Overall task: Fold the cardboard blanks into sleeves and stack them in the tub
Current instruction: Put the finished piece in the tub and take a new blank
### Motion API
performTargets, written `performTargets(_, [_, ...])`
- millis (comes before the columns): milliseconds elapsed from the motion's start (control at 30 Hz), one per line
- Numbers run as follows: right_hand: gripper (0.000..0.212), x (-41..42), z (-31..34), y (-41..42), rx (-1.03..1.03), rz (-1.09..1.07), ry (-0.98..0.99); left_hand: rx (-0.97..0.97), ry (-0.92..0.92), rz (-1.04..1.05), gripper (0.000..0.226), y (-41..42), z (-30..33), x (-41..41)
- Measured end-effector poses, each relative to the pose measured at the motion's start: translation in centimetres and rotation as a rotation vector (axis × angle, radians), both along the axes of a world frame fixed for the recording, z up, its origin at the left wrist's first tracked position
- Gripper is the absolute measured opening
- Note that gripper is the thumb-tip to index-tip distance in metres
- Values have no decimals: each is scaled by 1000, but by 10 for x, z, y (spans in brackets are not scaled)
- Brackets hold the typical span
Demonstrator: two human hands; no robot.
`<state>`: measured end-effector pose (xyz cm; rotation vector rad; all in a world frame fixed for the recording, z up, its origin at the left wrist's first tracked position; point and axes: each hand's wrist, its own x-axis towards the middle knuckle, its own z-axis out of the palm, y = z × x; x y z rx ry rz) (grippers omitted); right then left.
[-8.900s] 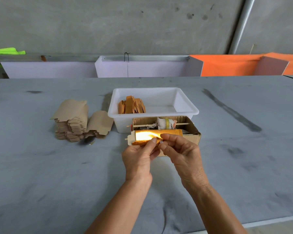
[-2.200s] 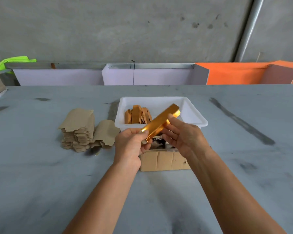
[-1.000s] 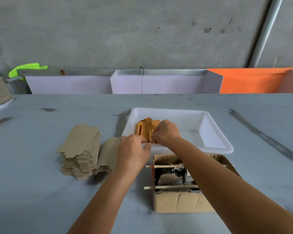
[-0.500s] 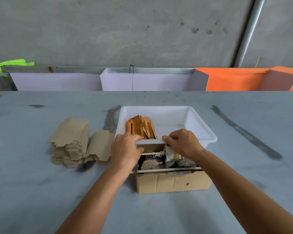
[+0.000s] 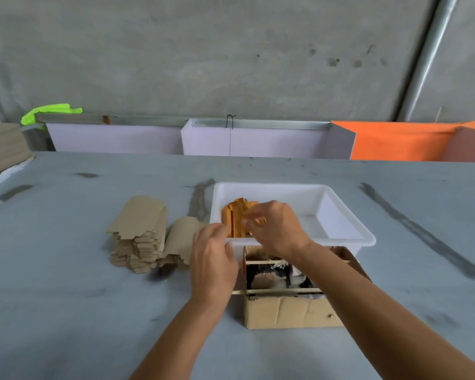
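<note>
white tub: orange sleeves upright, left end | right hand fingers curled, hold unclear | left hand fingers relaxed

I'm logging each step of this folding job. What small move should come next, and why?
Probably reach the left hand to the stack of flat blanks for a new one: the right hand is at the sleeves in the tub, and the left looks empty.
</note>
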<state>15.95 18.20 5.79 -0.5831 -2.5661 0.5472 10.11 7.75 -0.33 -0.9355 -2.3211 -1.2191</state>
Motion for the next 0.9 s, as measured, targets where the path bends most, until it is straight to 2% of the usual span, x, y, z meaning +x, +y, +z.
performTargets(133, [22,-42,1,-36,73,135,-27,97,-105,141,37,-14,-8,-9])
performTargets(233, [23,-77,-9,-62,-12,203,-96,125,-301,211,23,-26,-14,-22])
performTargets(400, [19,-114,-33,-78,45,144,-313,219,-480,345,15,-47,-27,-38])
performTargets(567, [27,-125,-65,-85,164,97,-486,334,-506,369,30,-60,-26,-45])
performTargets(733, [23,-116,-80,-99,428,149,-405,367,-468,382,29,-65,-25,-46])
performTargets(900, [18,-102,-81,-96,493,187,-320,375,-501,349,29,-67,-29,-43])
